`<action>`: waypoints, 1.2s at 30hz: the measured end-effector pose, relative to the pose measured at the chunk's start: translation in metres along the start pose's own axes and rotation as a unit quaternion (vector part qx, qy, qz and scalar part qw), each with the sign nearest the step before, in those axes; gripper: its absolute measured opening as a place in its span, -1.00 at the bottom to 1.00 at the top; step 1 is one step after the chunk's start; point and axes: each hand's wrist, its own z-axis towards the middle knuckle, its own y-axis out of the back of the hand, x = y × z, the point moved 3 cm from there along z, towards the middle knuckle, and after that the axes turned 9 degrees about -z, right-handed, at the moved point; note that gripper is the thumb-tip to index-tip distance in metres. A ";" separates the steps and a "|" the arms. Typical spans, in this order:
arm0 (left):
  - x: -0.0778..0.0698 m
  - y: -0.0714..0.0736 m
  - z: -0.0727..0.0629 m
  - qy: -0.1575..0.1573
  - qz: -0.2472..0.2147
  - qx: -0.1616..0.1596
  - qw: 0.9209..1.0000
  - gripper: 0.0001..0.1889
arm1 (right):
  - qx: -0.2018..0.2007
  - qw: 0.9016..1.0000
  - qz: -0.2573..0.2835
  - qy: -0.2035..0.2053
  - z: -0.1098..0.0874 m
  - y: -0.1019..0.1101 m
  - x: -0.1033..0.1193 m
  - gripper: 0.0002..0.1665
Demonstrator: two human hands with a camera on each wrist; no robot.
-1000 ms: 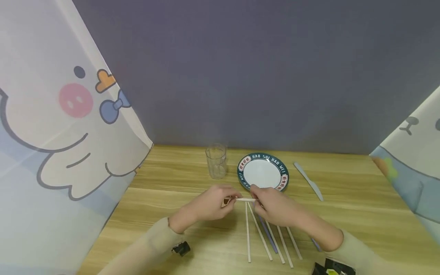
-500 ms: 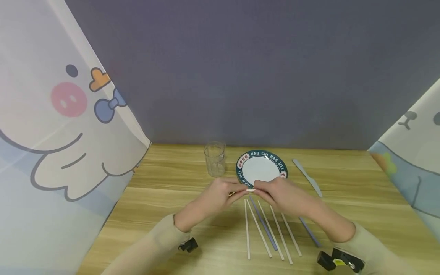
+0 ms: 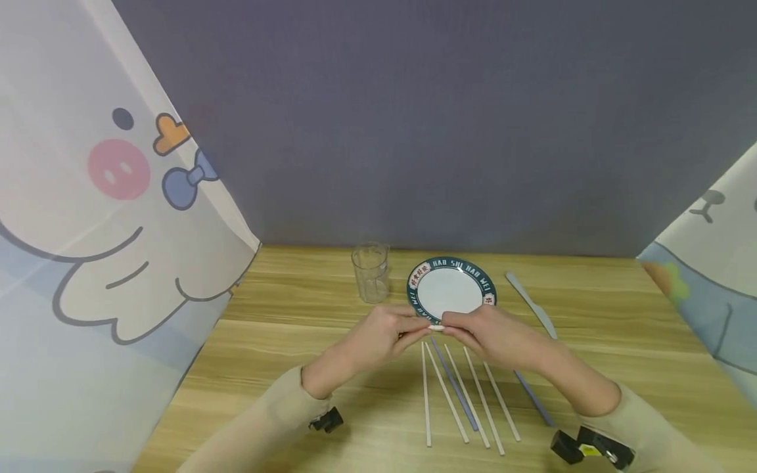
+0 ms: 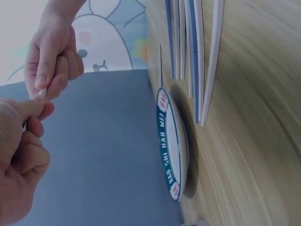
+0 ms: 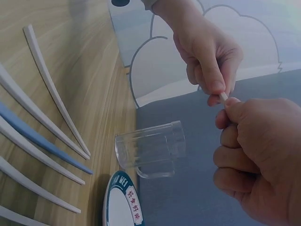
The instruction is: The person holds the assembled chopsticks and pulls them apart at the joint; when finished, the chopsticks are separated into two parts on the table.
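A flat dark-grey backdrop [image 3: 414, 131] and pale cartoon-printed panels [image 3: 53, 315] bound the far, left and right edges of a yellowish wood-grain table [image 3: 284, 328]. Above it, in from the far edge, left hand [image 3: 386, 334] and right hand [image 3: 493, 335] clamp their fingers on a slim white stick [image 3: 437, 328].

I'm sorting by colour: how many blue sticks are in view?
2. One blue stick lies among the white sticks; the other blue stick lies right of them, its far end hidden by the right arm. I see no more.
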 end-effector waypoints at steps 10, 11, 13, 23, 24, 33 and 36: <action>-0.004 0.000 0.003 -0.012 0.008 0.007 1.000 -0.87 | -0.023 0.999 0.013 0.038 -0.004 0.003 -0.005 -0.69; -0.004 0.000 0.003 -0.013 0.006 0.007 1.000 -0.87 | -0.025 0.999 0.015 0.043 -0.004 0.004 -0.005 -0.69; -0.004 0.000 0.004 -0.011 0.005 0.006 1.000 -0.87 | -0.031 0.998 0.014 0.047 -0.004 0.006 -0.005 -0.69; -0.003 0.000 0.006 -0.007 0.012 -0.001 1.000 -0.88 | -0.028 0.999 0.002 0.033 -0.004 0.006 -0.005 -0.70; -0.004 -0.001 0.007 -0.012 0.024 -0.003 1.000 -0.89 | -0.030 0.999 0.002 0.034 -0.004 0.007 -0.005 -0.69; -0.017 -0.001 0.018 -0.038 0.152 -0.054 0.986 -0.90 | -0.010 0.998 -0.055 0.010 0.004 0.017 -0.001 -0.69; -0.016 0.000 0.020 -0.024 0.078 -0.054 0.995 -0.92 | -0.008 0.999 -0.047 0.011 0.004 0.020 0.000 -0.69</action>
